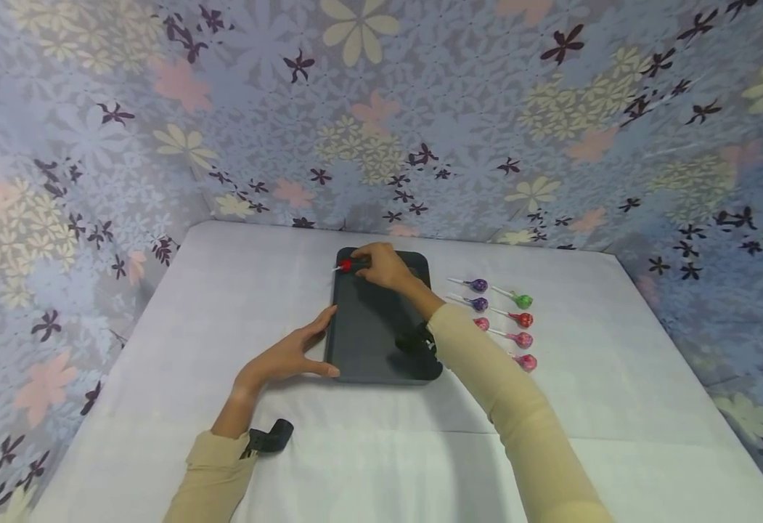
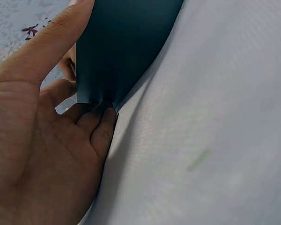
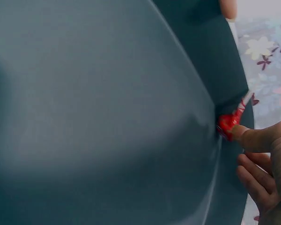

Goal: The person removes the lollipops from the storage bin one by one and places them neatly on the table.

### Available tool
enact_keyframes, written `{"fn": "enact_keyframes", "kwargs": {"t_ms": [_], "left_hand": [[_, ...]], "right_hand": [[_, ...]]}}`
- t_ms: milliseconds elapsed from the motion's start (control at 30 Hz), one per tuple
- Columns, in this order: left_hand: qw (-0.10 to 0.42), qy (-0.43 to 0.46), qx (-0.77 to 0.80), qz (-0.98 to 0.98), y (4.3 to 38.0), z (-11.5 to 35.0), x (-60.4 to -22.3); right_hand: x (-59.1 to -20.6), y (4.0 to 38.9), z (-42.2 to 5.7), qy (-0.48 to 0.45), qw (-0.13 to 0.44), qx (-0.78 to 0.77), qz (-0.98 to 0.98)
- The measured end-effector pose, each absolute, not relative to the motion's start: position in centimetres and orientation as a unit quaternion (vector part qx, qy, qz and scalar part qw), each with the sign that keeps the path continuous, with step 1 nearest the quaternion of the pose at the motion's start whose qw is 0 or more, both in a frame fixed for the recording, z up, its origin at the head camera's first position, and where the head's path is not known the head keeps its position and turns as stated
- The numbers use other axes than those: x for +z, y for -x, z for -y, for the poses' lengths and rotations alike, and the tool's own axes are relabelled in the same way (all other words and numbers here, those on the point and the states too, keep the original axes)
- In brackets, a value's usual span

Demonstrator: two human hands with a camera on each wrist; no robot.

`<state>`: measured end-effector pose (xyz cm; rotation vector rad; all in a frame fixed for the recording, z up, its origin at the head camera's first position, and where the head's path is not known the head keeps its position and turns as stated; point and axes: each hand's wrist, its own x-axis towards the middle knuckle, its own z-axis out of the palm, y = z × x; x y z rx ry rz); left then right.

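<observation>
A dark grey rectangular tray (image 1: 371,327) lies on the white-covered table. At its far-left corner my right hand (image 1: 384,267) holds a red-wrapped lollipop (image 1: 345,266), the white stick pointing left past the rim. In the right wrist view, one fingertip (image 3: 239,132) sits on the wrapped head of the lollipop (image 3: 228,123), low against the tray wall (image 3: 196,61). My left hand (image 1: 286,356) rests along the tray's left side, thumb and forefinger spread apart. Its fingers (image 2: 100,133) touch the tray's outer wall (image 2: 122,47) in the left wrist view.
Several wrapped lollipops lie right of the tray: purple ones (image 1: 479,304), a green one (image 1: 522,300), a red one (image 1: 524,319) and pink ones (image 1: 523,340). My right forearm crosses over the tray's right edge, covering some sticks. A flowered cloth (image 1: 368,145) hangs behind the table.
</observation>
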<state>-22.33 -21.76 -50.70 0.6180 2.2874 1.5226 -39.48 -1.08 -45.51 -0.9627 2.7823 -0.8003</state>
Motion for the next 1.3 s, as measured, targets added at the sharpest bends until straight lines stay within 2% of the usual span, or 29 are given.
{"fn": "enact_keyframes", "kwargs": {"t_ms": [467,900,1300], "left_hand": [[0.174,-0.252,0.545,-0.780,22.8,19.7,-51.1],[0.177,-0.250,0.537,-0.786,23.4,19.2,-50.9],[0.156,-0.213,0.528,-0.807,22.7,21.7,-50.5]], "right_hand": [[-47.4,39.8,1.3,0.266,0.025,-0.182,-0.946],[-47.5,40.2,0.6,0.254,0.010,-0.192,-0.948],[-46.0,38.8,0.4,0.338,-0.017,-0.250,-0.907]]}}
